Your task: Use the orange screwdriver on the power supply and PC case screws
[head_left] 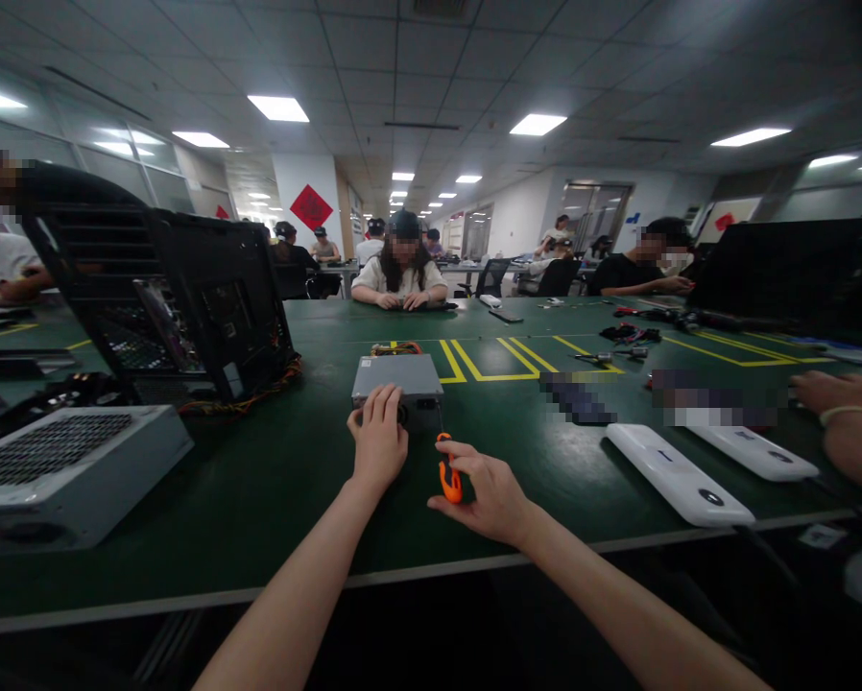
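Note:
A small grey power supply (409, 369) lies on the green table in front of me, with a bundle of coloured wires (395, 348) at its far side. My left hand (379, 437) grips its near left corner, fingers bent over the top edge and partly covering the front face. In my right hand (489, 485) is a screwdriver (448, 470) with an orange and black handle, held between thumb and fingers. Its thin shaft points up at the right end of the power supply's near face. Whether the tip sits in a screw is too small to tell.
A larger grey power supply (78, 470) and an open black computer case (179, 307) stand left. To the right lie a phone (577, 398), white power banks (680, 475) and a co-worker's hand (845, 408). Another person (402, 264) sits opposite. The table's near edge (373, 578) runs below my forearms.

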Motion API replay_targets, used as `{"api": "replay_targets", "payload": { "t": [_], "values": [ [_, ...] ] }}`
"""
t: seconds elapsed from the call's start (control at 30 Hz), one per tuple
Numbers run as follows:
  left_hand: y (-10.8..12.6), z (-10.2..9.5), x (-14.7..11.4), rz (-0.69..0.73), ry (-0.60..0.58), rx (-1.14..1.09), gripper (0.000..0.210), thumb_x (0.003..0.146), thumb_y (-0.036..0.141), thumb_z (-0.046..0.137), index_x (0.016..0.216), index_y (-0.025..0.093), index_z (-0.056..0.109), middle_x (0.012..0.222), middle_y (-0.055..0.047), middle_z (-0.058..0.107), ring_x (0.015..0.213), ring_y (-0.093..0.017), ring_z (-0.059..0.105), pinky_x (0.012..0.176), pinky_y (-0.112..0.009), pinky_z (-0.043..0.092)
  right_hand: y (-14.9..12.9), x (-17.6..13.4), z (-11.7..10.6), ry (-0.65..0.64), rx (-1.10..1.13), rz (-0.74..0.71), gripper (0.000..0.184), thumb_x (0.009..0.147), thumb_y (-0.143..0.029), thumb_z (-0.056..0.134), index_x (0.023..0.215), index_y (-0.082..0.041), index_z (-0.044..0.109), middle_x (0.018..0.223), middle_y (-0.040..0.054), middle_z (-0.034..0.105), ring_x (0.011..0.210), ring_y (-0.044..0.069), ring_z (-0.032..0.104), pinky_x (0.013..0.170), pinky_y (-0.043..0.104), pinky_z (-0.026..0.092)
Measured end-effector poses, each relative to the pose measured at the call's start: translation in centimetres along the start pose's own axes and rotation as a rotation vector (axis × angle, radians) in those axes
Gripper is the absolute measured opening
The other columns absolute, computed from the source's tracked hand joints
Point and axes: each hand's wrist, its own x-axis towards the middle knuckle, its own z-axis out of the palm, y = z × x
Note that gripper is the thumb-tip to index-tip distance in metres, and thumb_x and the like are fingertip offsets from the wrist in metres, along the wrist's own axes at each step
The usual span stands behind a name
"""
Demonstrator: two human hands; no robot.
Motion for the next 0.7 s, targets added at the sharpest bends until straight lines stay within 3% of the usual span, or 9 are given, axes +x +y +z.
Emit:
{"api": "replay_targets", "payload": {
  "t": [0.17, 0.37, 0.7],
  "values": [
    [0.05, -0.07, 0.02, 0.003, -0.002, 0.008, 0.052, 0.071, 0.011, 0.039, 0.122, 0.017, 0.039, 0.13, -0.01, 0.038, 0.122, -0.021, 0.026, 0.091, -0.041, 0.024, -0.42, 0.73, -0.62, -0.148, -0.129, -0.092, 0.038, 0.079, -0.021, 0.046, 0.115, -0.016, 0.037, 0.114, 0.0144, 0.052, 0.093, 0.02, 0.056, 0.071, 0.031, 0.047],
    [-0.01, 0.03, 0.0, 0.012, -0.001, 0.02, 0.052, 0.072, 0.011, 0.038, 0.123, 0.019, 0.038, 0.131, -0.009, 0.037, 0.122, -0.021, 0.027, 0.091, -0.042, 0.024, 0.11, 0.13, 0.06, 0.034, -0.124, 0.027, 0.023, 0.075, -0.03, 0.054, 0.092, -0.018, 0.042, 0.105, 0.0129, 0.057, 0.079, 0.018, 0.059, 0.062, 0.029, 0.046],
    [0.04, 0.0, -0.07, 0.019, 0.0, 0.035, 0.053, 0.071, 0.012, 0.039, 0.124, 0.019, 0.038, 0.131, -0.01, 0.037, 0.122, -0.022, 0.027, 0.091, -0.042, 0.024, -0.22, 0.23, -0.19, -0.098, -0.245, -0.021, 0.017, 0.076, -0.017, 0.048, 0.093, -0.019, 0.051, 0.102, 0.0084, 0.057, 0.073, 0.014, 0.055, 0.064, 0.027, 0.043]
  ]
}}
